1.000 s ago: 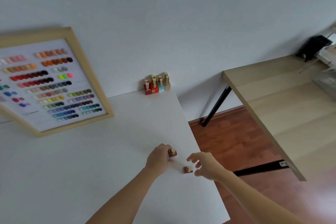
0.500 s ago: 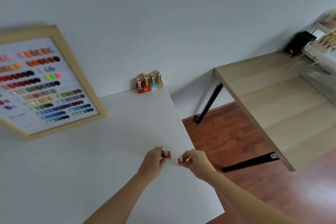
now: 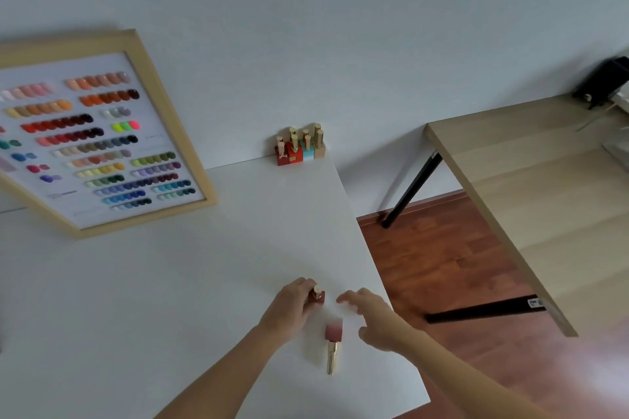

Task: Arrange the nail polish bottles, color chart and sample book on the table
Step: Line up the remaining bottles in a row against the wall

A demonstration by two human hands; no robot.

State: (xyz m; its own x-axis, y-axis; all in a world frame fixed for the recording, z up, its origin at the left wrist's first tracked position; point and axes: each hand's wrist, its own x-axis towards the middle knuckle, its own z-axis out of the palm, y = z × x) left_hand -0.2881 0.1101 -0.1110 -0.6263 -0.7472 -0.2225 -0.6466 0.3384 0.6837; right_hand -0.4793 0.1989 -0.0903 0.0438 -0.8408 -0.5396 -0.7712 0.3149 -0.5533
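A framed color chart (image 3: 98, 133) leaned against the wall at the back left of the white table (image 3: 136, 299), its rows of painted nail samples facing out and its lower frame edge resting on the tabletop. Further right, a cluster of nail polish bottles (image 3: 299, 146) with gold caps stood upright at the table's back right corner, packed touching one another: red ones on the left, a light blue one and a beige one on the right. Near the table's right edge, toward the front, the left hand (image 3: 289, 308) was curled around a dark red bottle (image 3: 317, 296) that stood upright on the tabletop, gold cap showing above the fingers. Just in front of and to the right of it, a pink bottle (image 3: 333, 343) lay on its side, its gold cap pointing toward the front edge, touching neither hand. The right hand (image 3: 372, 320) hovered beside it over the right edge of the table, fingers spread and loose, holding nothing. Beyond the edge stood a wooden table (image 3: 531, 180) on black legs, over a reddish wood floor (image 3: 442, 255)
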